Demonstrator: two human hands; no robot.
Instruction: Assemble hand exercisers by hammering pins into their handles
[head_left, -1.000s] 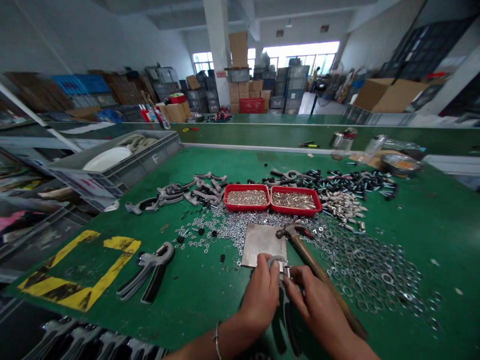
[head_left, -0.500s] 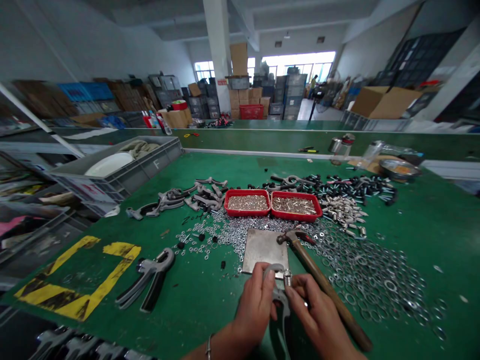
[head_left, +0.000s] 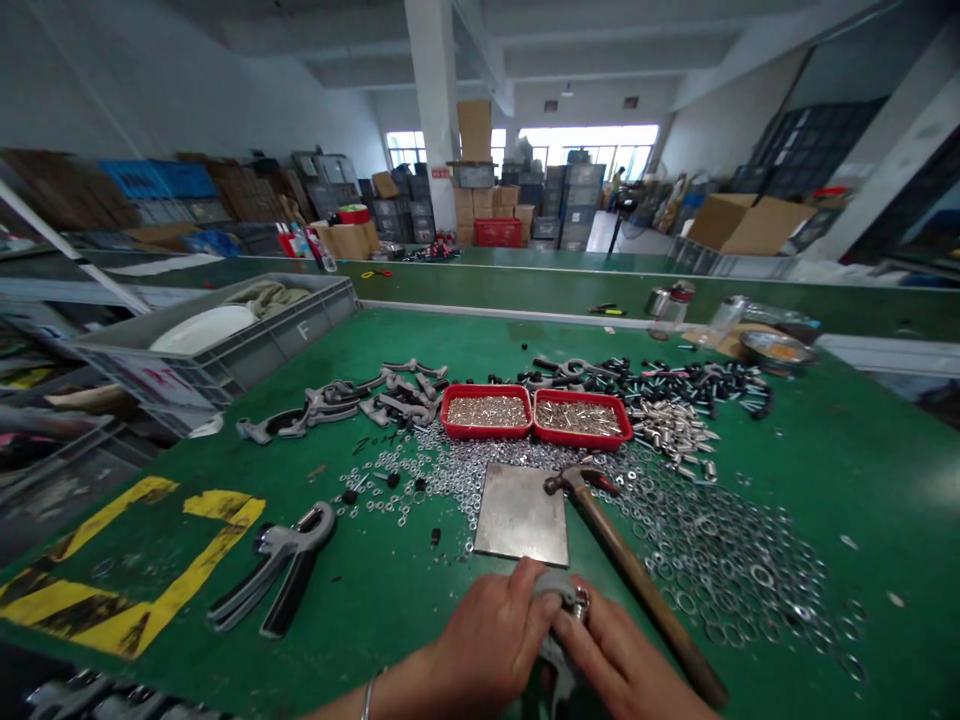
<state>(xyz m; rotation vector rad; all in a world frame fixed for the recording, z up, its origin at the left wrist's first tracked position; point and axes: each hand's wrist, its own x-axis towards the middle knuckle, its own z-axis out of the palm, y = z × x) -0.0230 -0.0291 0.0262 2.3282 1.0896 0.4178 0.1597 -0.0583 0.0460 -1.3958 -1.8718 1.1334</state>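
Low in the head view, my left hand [head_left: 491, 632] is closed round the curved top of a grey hand-grip handle [head_left: 556, 660]. My right hand [head_left: 626, 655] is closed beside it, its thumb and fingers pinching a small shiny metal cylinder [head_left: 582, 602] against the handle's hooked end. My fingers hide part of both pieces and where they meet. Just beyond my hands lies a flat steel plate [head_left: 523, 515]. A claw hammer [head_left: 626, 555] with a wooden shaft rests at its right. On the left, an assembled hand grip [head_left: 281, 570] lies on the green table.
Two red trays [head_left: 486, 432] of small metal parts stand mid-table. Loose nuts [head_left: 450, 465], washers [head_left: 720, 560], metal cylinders [head_left: 675, 430] and black-headed bolts [head_left: 697, 380] spread around them. Grey handles [head_left: 330, 405] are piled at left, near a grey crate [head_left: 300, 345] and yellow-black tape [head_left: 82, 605].
Both hands have moved down toward me with the handle. The metal cylinder, upright beside the handle's hook before, is now closer against it and more covered by my fingers. The view has shifted slightly.
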